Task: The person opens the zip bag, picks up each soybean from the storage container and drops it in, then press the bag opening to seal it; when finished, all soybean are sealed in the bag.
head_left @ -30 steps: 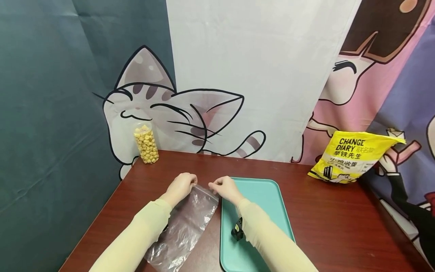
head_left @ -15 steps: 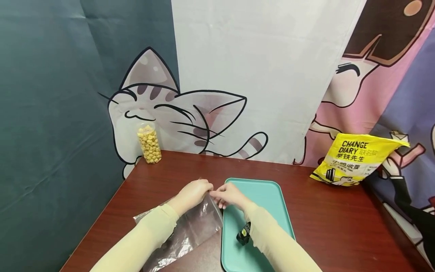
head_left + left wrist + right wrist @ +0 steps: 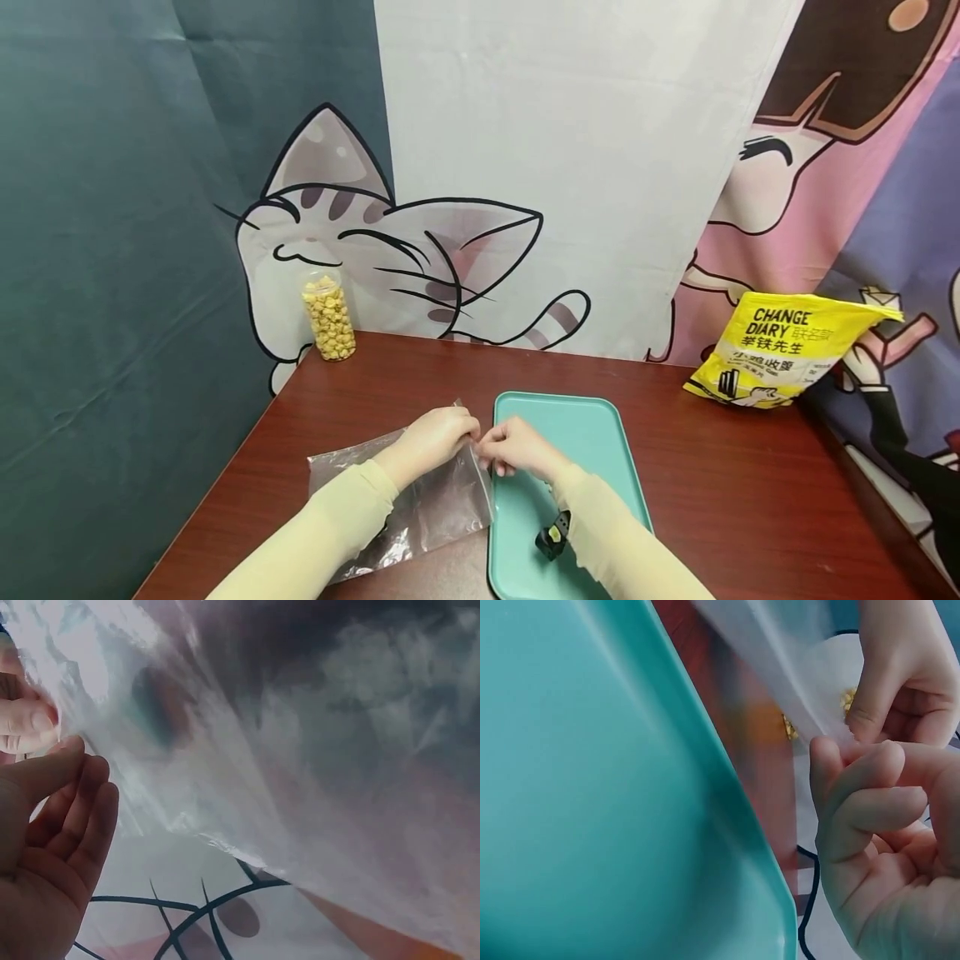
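Observation:
A clear plastic zip bag (image 3: 450, 512) is stretched out to the left over the table, its mouth edge toward the tray. My left hand (image 3: 435, 437) pinches that edge between thumb and fingers, as the left wrist view shows around the bag film (image 3: 285, 772). Close beside it, my right hand (image 3: 519, 447) pinches the same edge; thumb and index finger meet on the film (image 3: 772, 667) in the right wrist view. The fingertips of both hands are nearly together. My left forearm hides part of the bag.
A teal tray (image 3: 585, 450) lies under my right forearm. At the back left of the brown table (image 3: 720, 483) stands a clear jar of yellow popcorn-like pieces (image 3: 328, 321). A yellow snack bag (image 3: 780, 350) sits at the back right, before a printed cloth wall.
The bag has swung from lying lengthwise to spreading leftward. My left hand has moved right and a little nearer, and my right fingers, apart from the bag earlier, now pinch its edge.

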Available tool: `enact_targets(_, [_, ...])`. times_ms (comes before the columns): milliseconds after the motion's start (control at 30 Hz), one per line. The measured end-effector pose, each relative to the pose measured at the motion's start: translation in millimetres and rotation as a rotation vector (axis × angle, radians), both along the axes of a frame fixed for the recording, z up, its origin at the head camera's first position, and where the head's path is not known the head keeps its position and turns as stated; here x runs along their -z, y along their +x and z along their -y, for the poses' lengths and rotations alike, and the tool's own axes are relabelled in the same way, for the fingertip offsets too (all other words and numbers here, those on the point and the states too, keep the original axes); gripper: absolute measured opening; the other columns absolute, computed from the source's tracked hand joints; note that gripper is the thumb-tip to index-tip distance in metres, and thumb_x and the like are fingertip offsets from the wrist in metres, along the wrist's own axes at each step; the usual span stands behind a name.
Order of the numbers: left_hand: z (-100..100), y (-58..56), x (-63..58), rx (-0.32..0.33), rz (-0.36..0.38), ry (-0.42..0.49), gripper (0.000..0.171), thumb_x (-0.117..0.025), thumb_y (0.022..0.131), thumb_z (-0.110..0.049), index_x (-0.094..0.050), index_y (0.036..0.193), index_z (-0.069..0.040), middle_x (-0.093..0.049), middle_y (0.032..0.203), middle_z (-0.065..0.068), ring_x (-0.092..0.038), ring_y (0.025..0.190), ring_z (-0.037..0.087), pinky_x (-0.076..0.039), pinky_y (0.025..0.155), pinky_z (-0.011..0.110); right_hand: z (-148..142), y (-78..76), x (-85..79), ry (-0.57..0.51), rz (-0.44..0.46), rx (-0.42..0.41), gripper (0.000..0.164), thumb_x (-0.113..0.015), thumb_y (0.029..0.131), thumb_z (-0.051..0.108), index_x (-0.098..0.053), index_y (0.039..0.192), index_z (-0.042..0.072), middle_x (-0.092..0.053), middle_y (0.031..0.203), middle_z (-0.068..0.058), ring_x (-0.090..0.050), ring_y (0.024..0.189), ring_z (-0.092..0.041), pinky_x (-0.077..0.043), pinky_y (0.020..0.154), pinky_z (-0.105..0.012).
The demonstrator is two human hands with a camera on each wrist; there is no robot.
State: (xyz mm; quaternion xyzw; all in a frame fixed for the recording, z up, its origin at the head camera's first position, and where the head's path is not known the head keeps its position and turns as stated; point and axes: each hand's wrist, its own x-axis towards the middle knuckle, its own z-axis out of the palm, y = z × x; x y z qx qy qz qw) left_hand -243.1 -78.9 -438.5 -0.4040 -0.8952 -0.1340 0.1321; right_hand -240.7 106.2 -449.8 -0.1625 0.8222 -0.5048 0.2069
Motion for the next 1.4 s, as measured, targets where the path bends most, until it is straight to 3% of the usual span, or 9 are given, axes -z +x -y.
enact_targets(133, [0,0.4,4.0,0.007,0.055,0.076,0.009,-0.071,0.081,-0.004,-0.067,0.082,-0.013,-0.062,0.078,-0.003,-0.059,0.073,0.010,-0.048,0.067,0.021,0,4.9,-1.0,-0.038,0.010,0.009,0.019,-0.063,0.087,0.011,-0.071,0.075,-0.001,-0.061,0.058,-0.003,-0.046,0.042,-0.007,-0.038,0.044,-0.022])
enact_targets(400, [-3,6.2,8.4,-0.065,0.187,0.237,0.008,-0.069,0.080,-0.003,-0.069,0.083,-0.010,-0.065,0.077,-0.001,-0.060,0.072,0.011,-0.049,0.066,0.022,5,11.5,2.7,-0.100,0.019,0.053,0.015,-0.063,0.085,0.009,-0.069,0.076,-0.001,-0.063,0.063,-0.014,-0.046,0.041,-0.006,-0.040,0.043,-0.020])
enact_targets(600, [-3,9.2,8.4,-0.205,0.391,0.435,0.013,-0.068,0.077,-0.003,-0.068,0.089,-0.008,-0.065,0.071,-0.002,-0.058,0.063,0.008,-0.046,0.057,0.021,7,14.5,3.1,-0.130,0.014,0.092,0.016,-0.065,0.086,0.012,-0.067,0.077,-0.001,-0.063,0.065,-0.018,-0.045,0.042,-0.005,-0.037,0.043,-0.021])
enact_targets(767, [-1,12.2,6.0,-0.311,0.551,0.500,0.011,-0.070,0.082,-0.016,-0.068,0.089,-0.008,-0.065,0.064,0.001,-0.057,0.053,0.008,-0.043,0.049,0.024,7,17.7,0.1,-0.152,-0.007,0.104,0.016,-0.064,0.087,0.012,-0.066,0.080,-0.003,-0.062,0.066,-0.019,-0.044,0.043,-0.006,-0.036,0.044,-0.021])
enact_targets(933, [-1,16.5,6.0,-0.321,0.633,0.512,0.017,-0.068,0.085,-0.026,-0.067,0.078,-0.010,-0.062,0.057,0.003,-0.057,0.044,0.014,-0.043,0.043,0.026,7,19.4,3.1,-0.133,-0.057,0.114,0.015,-0.063,0.086,0.005,-0.064,0.082,-0.009,-0.055,0.058,-0.008,-0.036,0.042,-0.006,-0.031,0.045,-0.023])
enact_targets(1067, [-1,18.6,6.6,-0.331,0.683,0.512,0.023,-0.070,0.084,-0.031,-0.068,0.075,-0.010,-0.063,0.055,0.003,-0.059,0.043,0.016,-0.045,0.042,0.027,5,18.7,7.4,-0.122,-0.059,0.109,0.014,-0.064,0.086,0.005,-0.064,0.082,-0.008,-0.049,0.055,-0.002,-0.035,0.042,-0.006,-0.031,0.045,-0.022])
enact_targets(1200, [-2,19.9,8.4,-0.330,0.815,0.554,0.029,-0.069,0.084,-0.034,-0.070,0.077,-0.005,-0.065,0.059,0.005,-0.062,0.047,0.014,-0.050,0.045,0.029,1,19.3,8.3,-0.117,-0.071,0.092,0.014,-0.067,0.084,0.010,-0.066,0.081,-0.004,-0.048,0.053,0.001,-0.036,0.042,-0.005,-0.031,0.044,-0.021])
enact_targets(1300, [-4,20.6,10.2,-0.332,0.950,0.624,0.028,-0.068,0.085,-0.028,-0.069,0.081,0.000,-0.067,0.064,0.007,-0.064,0.052,0.013,-0.052,0.047,0.029,0,20.9,9.0,-0.115,-0.091,0.069,0.015,-0.069,0.084,0.012,-0.066,0.080,-0.002,-0.049,0.053,0.001,-0.039,0.042,-0.006,-0.032,0.044,-0.021])
enact_targets(1400, [-6,21.1,10.8,-0.337,1.024,0.682,0.023,-0.067,0.085,-0.020,-0.067,0.084,0.003,-0.068,0.065,0.008,-0.064,0.055,0.012,-0.052,0.047,0.028,-1,22.4,10.1,-0.113,-0.100,0.055,0.016,-0.070,0.085,0.013,-0.066,0.080,-0.002,-0.051,0.054,0.001,-0.042,0.043,-0.006,-0.033,0.044,-0.021])
